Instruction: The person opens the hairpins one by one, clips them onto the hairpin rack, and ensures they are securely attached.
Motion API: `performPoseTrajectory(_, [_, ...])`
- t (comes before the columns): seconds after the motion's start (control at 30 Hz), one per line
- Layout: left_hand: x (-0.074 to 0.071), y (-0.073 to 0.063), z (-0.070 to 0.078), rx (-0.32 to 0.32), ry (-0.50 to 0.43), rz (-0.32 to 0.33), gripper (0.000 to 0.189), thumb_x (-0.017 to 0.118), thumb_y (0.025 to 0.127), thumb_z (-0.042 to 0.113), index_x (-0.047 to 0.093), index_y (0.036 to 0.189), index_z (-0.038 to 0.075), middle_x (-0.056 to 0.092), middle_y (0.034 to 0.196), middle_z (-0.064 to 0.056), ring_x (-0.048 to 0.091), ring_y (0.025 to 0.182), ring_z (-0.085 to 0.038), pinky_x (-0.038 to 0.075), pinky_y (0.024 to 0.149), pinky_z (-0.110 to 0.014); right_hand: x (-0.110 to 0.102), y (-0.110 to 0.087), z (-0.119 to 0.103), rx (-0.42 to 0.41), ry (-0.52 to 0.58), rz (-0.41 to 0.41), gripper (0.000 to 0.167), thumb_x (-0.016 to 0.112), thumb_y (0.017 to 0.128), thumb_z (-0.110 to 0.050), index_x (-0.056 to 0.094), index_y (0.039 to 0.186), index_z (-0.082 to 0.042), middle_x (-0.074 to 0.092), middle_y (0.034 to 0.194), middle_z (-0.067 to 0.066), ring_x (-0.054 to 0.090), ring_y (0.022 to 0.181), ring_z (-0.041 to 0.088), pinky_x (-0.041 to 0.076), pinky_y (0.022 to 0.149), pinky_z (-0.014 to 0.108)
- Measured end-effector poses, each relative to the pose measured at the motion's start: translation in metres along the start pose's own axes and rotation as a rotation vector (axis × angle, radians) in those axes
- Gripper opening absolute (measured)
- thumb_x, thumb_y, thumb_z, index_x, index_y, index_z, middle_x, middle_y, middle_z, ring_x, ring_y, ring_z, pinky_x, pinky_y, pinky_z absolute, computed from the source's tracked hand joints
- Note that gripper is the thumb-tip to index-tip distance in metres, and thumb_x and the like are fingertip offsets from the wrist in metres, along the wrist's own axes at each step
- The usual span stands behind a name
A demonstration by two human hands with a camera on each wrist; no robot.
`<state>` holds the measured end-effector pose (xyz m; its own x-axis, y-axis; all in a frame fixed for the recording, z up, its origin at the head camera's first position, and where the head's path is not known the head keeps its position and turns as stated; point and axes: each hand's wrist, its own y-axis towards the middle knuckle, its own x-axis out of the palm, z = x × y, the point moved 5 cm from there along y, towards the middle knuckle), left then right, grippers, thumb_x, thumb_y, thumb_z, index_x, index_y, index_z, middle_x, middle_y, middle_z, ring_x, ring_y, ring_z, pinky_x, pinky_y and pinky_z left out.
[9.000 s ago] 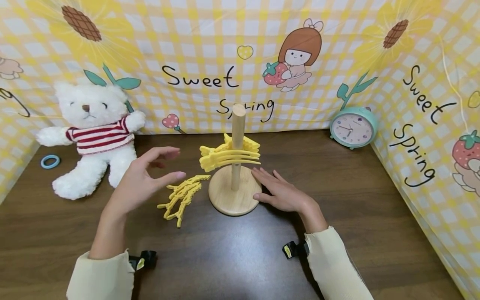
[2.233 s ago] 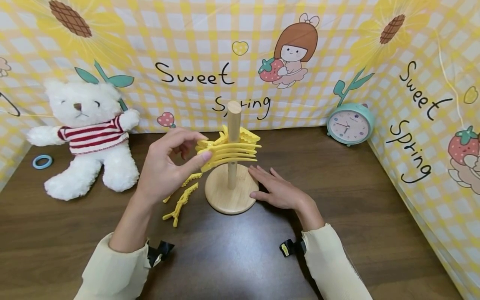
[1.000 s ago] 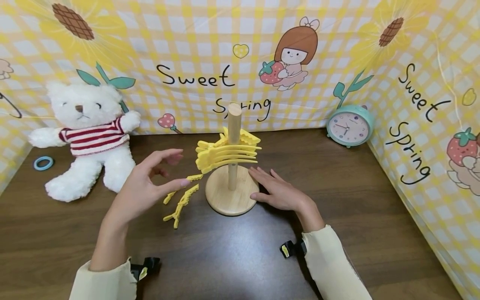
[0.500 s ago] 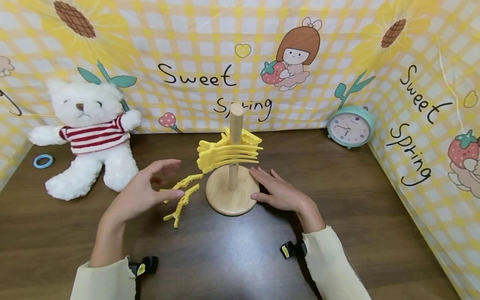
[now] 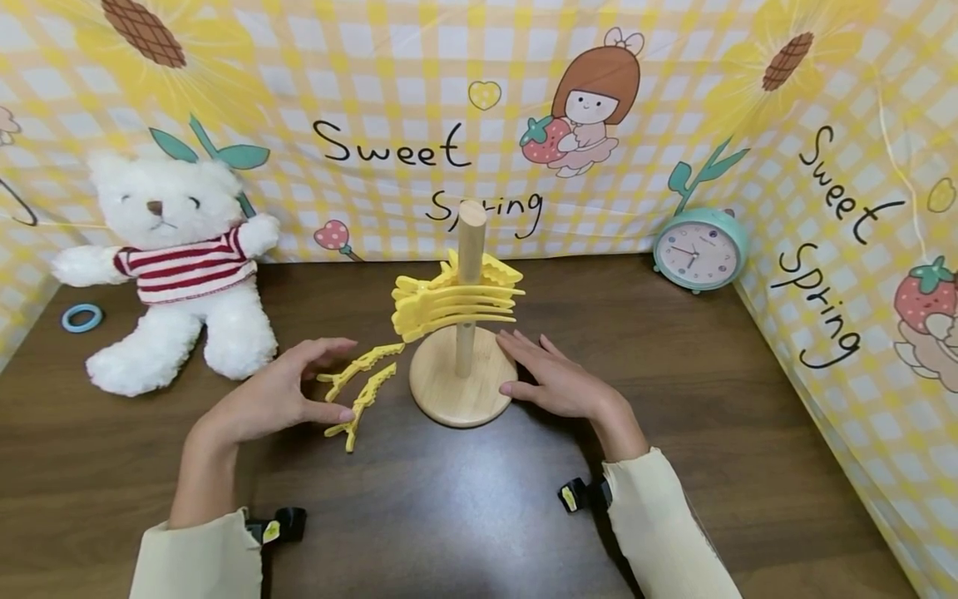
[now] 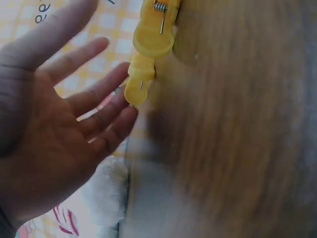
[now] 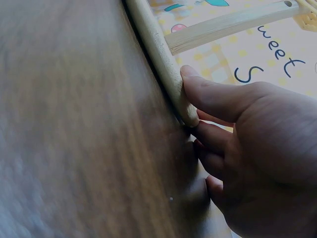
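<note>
My left hand (image 5: 277, 391) is spread beside two yellow alligator hair clips on the table. The thumb tip overlaps the nearer clip (image 5: 367, 396), and the other fingers are just left of the farther clip (image 5: 368, 359). In the left wrist view, the palm faces the clips' spring ends (image 6: 153, 42) and holds nothing. Several similar yellow clips (image 5: 422, 312) are fanned around an upright wooden post (image 5: 471, 241), fixed to a round wooden base (image 5: 449, 399). My right hand (image 5: 557, 383) rests against the base's right side, its thumb on the rim (image 7: 171, 82) and its fingers extended.
A white teddy bear (image 5: 195, 274) in a striped shirt sits at the back left, beside a light-blue ring (image 5: 81, 307). At the back right stands a mint alarm clock (image 5: 699, 252). A yellow checked cloth (image 5: 389, 75) lines the back and sides of the brown table (image 5: 464, 516).
Earlier, my left hand pinched a clip on the post, then let go and moved back left. It has since lowered toward the two clips on the table. The right hand stays at the base.
</note>
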<state>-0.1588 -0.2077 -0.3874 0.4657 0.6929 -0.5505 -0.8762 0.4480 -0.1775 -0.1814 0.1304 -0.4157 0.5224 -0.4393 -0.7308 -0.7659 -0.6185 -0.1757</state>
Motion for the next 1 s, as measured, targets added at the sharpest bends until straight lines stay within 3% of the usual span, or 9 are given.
performPoseTrajectory(0.13, [0.0,-0.002,-0.005,0.016,0.06,-0.006,0.086,0.089,0.08,0.026,0.043,0.148,0.0,0.049,0.141,-0.02,0.048,0.12,-0.036,0.041,0.096,-0.052,-0.001,0.0,-0.001,0.0,-0.001,0.004,0.073,0.058,0.104,-0.035,0.021,0.163,-0.012,0.02,0.167,0.006,0.009,0.154,0.019,-0.003,0.123,0.041])
performPoseTrajectory(0.2, [-0.001,-0.002,-0.009,-0.007,0.087,0.005,0.084,0.088,0.081,0.027,0.045,0.148,0.001,0.047,0.14,-0.021,0.047,0.116,-0.036,0.042,0.093,-0.05,-0.001,0.0,-0.001,0.0,-0.002,0.003,0.073,0.058,0.104,-0.035,0.021,0.163,-0.012,0.02,0.167,0.006,0.009,0.154,0.019,-0.003,0.123,0.041])
performPoseTrajectory(0.43, [-0.008,0.003,-0.017,-0.053,0.194,0.122,0.06,0.083,0.086,0.02,0.057,0.136,-0.003,0.056,0.127,-0.023,0.053,0.109,-0.038,0.044,0.091,-0.051,0.0,0.0,-0.001,-0.002,0.0,0.005,0.073,0.058,0.104,-0.035,0.021,0.163,-0.012,0.02,0.167,0.005,0.009,0.154,0.018,-0.002,0.123,0.041])
performPoseTrajectory(0.73, [-0.013,0.008,-0.02,-0.116,0.23,0.179,0.045,0.082,0.088,0.025,0.065,0.118,-0.004,0.064,0.11,-0.017,0.057,0.101,-0.032,0.046,0.086,-0.045,-0.001,0.0,-0.001,0.0,0.001,0.006,0.074,0.059,0.104,-0.035,0.02,0.163,-0.011,0.02,0.167,0.005,0.009,0.154,0.02,-0.002,0.123,0.042])
performPoseTrajectory(1.0, [-0.013,0.01,-0.017,-0.128,0.214,0.176,0.045,0.08,0.089,0.028,0.064,0.121,0.0,0.066,0.112,-0.015,0.058,0.103,-0.032,0.047,0.085,-0.044,0.0,0.001,-0.001,-0.01,-0.001,0.001,0.074,0.059,0.104,-0.035,0.02,0.162,-0.01,0.02,0.167,0.007,0.01,0.154,0.02,-0.003,0.123,0.042])
